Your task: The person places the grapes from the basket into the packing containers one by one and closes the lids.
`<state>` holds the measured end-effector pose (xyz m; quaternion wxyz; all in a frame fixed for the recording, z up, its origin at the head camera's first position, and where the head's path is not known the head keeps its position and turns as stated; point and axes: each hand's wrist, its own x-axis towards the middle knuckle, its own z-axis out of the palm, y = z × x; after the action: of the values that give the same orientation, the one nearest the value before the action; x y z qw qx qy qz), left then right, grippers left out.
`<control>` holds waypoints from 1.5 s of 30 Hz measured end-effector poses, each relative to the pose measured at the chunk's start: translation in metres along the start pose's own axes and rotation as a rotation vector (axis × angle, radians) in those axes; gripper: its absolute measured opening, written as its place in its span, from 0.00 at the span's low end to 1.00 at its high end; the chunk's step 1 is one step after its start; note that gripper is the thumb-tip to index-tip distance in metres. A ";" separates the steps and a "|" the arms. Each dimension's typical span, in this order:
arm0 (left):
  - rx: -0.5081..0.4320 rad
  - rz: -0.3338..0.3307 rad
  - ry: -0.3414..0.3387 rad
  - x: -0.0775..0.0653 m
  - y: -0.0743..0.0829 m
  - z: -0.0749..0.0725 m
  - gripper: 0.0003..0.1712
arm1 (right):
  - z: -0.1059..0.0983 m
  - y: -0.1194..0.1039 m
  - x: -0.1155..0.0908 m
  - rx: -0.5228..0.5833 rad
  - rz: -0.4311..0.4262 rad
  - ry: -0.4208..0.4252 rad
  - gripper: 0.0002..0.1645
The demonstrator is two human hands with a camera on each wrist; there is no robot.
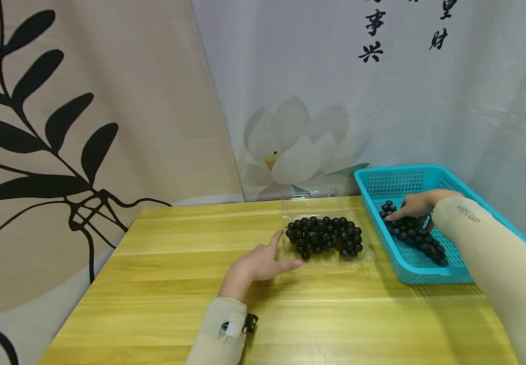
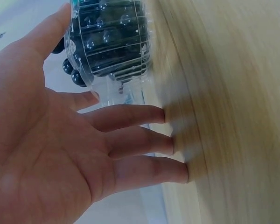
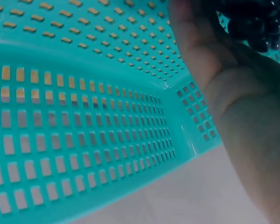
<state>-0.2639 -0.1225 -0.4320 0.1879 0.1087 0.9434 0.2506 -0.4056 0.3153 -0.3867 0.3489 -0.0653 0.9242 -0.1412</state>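
Note:
In the head view, a clear plastic box (image 1: 326,262) with its lid raised holds a bunch of black grapes (image 1: 324,235). My left hand (image 1: 263,261) is at the box's left side with its fingers spread. From the left wrist, the palm faces the camera, the thumb and index finger are by the box wall, and the other fingertips (image 2: 179,170) reach down to the tabletop. Over in the turquoise basket (image 1: 409,275), my right hand (image 1: 415,205) grips the upper part of a second bunch of black grapes (image 1: 420,239). Its fingers are partly hidden behind the bunch.
The wooden table (image 1: 162,284) carries the box and, at its right, the basket. The basket has perforated walls (image 3: 84,130) standing up around the right hand. Behind the table hangs a printed curtain (image 1: 290,61), close to the back of box and basket.

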 end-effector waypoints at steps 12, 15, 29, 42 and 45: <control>-0.009 0.011 0.006 -0.001 0.002 -0.001 0.65 | 0.002 -0.001 0.009 -0.048 0.009 0.006 0.65; -0.007 0.017 0.009 0.000 0.002 -0.001 0.65 | 0.004 -0.002 0.010 -0.064 0.018 0.007 0.65; -0.007 0.002 0.000 0.000 0.002 0.000 0.65 | 0.009 -0.004 0.008 -0.080 0.017 0.014 0.73; -0.011 0.000 0.004 -0.001 0.002 0.001 0.65 | 0.010 -0.006 0.007 -0.069 0.061 0.020 0.76; -0.013 0.005 0.002 0.000 0.002 0.001 0.65 | 0.010 -0.007 0.007 -0.056 0.060 0.013 0.75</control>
<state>-0.2632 -0.1210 -0.4316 0.1869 0.1095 0.9418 0.2571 -0.4042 0.3048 -0.3957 0.3450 -0.0464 0.9315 -0.1051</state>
